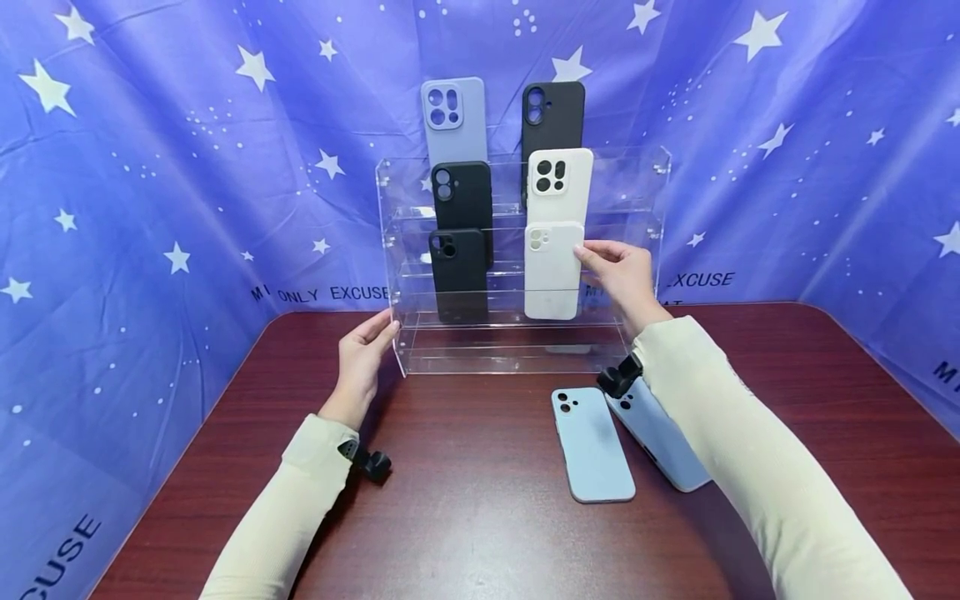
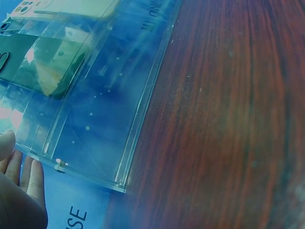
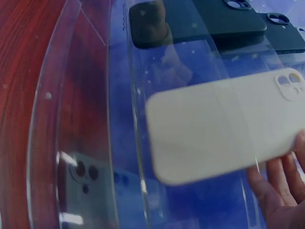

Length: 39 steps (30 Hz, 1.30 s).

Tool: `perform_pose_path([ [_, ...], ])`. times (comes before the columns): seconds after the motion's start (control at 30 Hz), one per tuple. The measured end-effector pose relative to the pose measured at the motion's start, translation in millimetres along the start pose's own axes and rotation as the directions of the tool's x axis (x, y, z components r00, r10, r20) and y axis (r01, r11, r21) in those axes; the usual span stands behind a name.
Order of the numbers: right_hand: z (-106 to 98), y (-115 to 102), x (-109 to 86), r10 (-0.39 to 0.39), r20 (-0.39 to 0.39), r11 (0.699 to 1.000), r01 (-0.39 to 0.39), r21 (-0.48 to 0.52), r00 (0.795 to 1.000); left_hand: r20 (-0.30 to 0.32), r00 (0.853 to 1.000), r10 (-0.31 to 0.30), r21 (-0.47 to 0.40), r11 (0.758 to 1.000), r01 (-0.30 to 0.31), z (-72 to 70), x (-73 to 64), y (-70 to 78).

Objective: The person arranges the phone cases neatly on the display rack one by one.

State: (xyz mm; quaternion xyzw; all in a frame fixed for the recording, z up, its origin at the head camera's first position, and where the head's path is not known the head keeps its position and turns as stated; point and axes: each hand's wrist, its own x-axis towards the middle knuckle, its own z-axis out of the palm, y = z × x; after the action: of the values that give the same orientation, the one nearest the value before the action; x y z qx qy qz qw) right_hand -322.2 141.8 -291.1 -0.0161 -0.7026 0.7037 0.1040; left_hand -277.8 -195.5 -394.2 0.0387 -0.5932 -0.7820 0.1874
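Observation:
A white phone case [image 1: 553, 271] stands in a lower tier of the clear acrylic display stand [image 1: 517, 360], its camera cutouts at the top. My right hand [image 1: 618, 271] pinches that case by its right edge, thumb in front and fingers behind; the right wrist view shows the case [image 3: 214, 129] at a slant, held at its camera end. At the stand's left side, my left hand [image 1: 362, 358] grips the side panel near the bottom. In the left wrist view, the left hand's thumb and fingertips [image 2: 35, 179] meet the panel's edge.
Behind the held case stands another white case [image 1: 558, 179], with a black case [image 1: 573, 104] further back. To the left are a lavender case [image 1: 468, 137] and two black cases [image 1: 474, 196]. Light blue cases [image 1: 596, 450] lie on the table [image 1: 465, 500], one partly under the right forearm.

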Motion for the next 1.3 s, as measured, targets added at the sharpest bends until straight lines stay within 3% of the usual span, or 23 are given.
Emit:
perform_pose_path([
  [0.4,-5.3,-1.8,0.6,-0.033,0.028,0.975,0.038,-0.22,0.999,0.0,1.0,0.011,0.002,1.0,-0.011,-0.4,-0.2,-1.2],
  [0.77,-10.4,-1.0,-5.4,-0.088,0.021,0.97,0.09,-0.227,0.996,-0.002,1.0,0.009,0.016,1.0,-0.009,-1.0,0.1,-1.5],
  [1.07,-34.1,-9.4,-27.2,-0.167,0.049,0.908,0.173,-0.383,0.985,0.003,1.0,0.016,0.014,1.0,-0.016,-1.9,0.2,-3.3],
  [1.3,-55.8,-4.1,-53.7,-0.197,0.1,0.876,0.221,-0.428,0.975,-0.004,1.0,0.016,0.008,1.0,-0.016,-1.2,1.1,-4.0],
])
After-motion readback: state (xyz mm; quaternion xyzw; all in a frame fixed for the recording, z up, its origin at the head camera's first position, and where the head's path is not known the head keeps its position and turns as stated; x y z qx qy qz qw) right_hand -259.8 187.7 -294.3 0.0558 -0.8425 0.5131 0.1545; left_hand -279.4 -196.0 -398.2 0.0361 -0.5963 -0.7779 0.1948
